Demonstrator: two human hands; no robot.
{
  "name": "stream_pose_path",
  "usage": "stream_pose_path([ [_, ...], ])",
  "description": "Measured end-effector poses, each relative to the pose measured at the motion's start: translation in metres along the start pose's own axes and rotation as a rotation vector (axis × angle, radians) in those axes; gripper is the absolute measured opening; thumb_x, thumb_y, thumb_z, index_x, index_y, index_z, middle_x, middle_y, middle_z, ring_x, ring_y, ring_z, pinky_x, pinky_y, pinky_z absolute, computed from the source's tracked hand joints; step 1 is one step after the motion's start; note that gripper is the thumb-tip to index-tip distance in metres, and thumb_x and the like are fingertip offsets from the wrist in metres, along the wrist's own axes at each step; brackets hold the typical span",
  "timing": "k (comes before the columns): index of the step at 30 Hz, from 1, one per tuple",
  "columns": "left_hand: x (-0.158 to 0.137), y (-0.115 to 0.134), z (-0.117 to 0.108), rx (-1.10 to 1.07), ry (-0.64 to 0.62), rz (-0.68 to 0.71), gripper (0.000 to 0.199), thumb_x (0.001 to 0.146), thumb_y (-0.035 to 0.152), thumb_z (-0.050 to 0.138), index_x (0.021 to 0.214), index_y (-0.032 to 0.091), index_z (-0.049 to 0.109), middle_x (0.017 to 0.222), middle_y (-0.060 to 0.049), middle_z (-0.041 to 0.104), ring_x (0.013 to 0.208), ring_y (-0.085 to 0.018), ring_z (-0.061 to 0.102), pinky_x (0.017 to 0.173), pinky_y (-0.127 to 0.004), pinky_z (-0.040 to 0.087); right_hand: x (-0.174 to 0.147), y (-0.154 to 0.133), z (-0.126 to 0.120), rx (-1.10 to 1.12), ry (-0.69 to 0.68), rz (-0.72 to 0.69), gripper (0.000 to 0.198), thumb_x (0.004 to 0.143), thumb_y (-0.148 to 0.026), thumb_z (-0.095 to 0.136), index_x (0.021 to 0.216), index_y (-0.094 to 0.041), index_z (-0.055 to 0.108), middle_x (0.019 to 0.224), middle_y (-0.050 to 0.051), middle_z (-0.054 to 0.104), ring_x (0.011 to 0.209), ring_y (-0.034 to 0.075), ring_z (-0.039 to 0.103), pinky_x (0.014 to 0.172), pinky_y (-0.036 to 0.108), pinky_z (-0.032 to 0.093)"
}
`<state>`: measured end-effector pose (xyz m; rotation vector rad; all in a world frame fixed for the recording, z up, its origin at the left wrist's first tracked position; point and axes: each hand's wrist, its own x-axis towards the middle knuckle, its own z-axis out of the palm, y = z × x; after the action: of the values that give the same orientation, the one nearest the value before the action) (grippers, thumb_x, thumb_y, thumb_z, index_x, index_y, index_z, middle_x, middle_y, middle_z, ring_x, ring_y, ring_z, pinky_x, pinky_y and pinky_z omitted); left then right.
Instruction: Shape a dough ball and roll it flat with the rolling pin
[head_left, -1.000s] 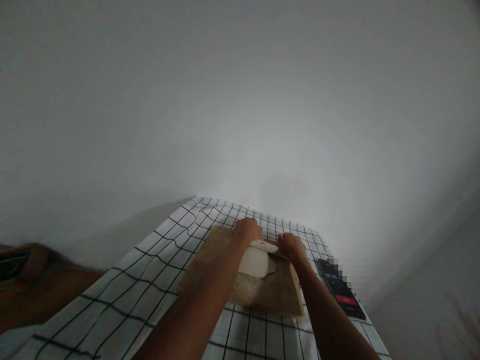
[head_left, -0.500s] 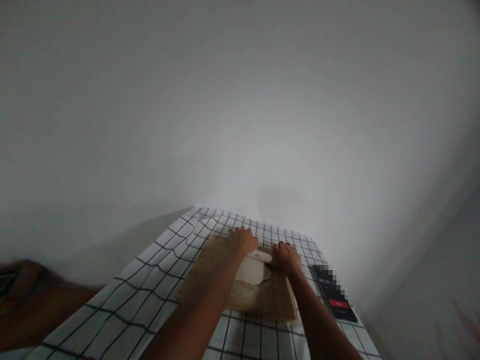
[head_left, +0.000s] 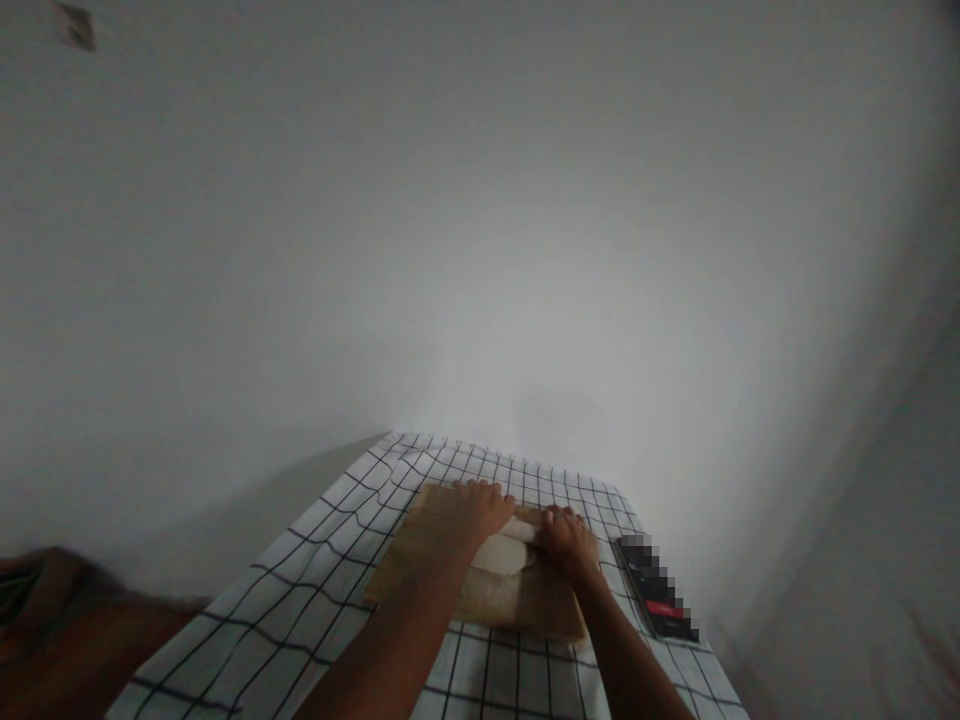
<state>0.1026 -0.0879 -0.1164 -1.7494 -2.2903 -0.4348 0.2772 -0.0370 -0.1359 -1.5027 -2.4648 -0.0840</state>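
A pale rolling pin [head_left: 524,531] lies crosswise over a flat piece of light dough [head_left: 501,556]. My left hand [head_left: 484,508] is closed over the pin's left end, and my right hand [head_left: 570,540] grips its right end. Both hands hide the pin's ends, so only its middle shows. Under the dough is a wooden board [head_left: 517,610], with a whitish dusting on its near part. The dough's far side is hidden behind the pin and my left hand.
A white tablecloth [head_left: 300,590] with dark grid lines covers the table, which meets a pale wall [head_left: 480,250]. To the right of the board lies a phone [head_left: 660,595], partly pixelated. Something brown [head_left: 82,640] stands at the lower left, beyond the table's edge.
The view has tilted up slightly, so the table sits lower in the frame. Less dough shows on the near side of the rolling pin. Both hands keep their grip.
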Motion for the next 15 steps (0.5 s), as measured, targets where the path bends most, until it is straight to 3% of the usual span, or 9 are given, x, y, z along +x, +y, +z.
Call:
stream_pose_path([
  [5,-0.011,-0.006,0.008,0.021,0.072,0.121,0.035,0.096,0.029,0.042,0.099,0.016,0.074,0.101,-0.019,0.072,0.101,-0.034,0.063,0.087,-0.049,0.04,-0.009,-0.002,-0.001,0.06,0.002,0.029,0.037,0.1,-0.026,0.036,0.127,-0.024,0.062,0.133,0.013,0.062,0.119,0.024,0.061,0.096,0.036,0.047],
  [9,-0.016,-0.006,0.014,0.026,0.155,0.141,0.03,0.094,0.025,0.047,0.094,0.015,0.075,0.096,-0.02,0.071,0.096,-0.033,0.064,0.082,-0.046,0.041,-0.015,-0.003,0.001,0.094,0.011,0.072,0.04,0.102,-0.03,0.033,0.13,-0.024,0.061,0.14,0.013,0.058,0.122,0.025,0.061,0.096,0.038,0.048],
  [15,-0.026,-0.007,0.013,0.017,0.182,0.186,0.032,0.096,0.022,0.043,0.094,0.015,0.074,0.093,-0.019,0.07,0.096,-0.031,0.064,0.081,-0.045,0.043,-0.022,-0.003,0.002,0.056,0.034,0.022,0.037,0.101,-0.026,0.036,0.123,-0.022,0.065,0.131,0.015,0.064,0.118,0.025,0.063,0.095,0.037,0.049],
])
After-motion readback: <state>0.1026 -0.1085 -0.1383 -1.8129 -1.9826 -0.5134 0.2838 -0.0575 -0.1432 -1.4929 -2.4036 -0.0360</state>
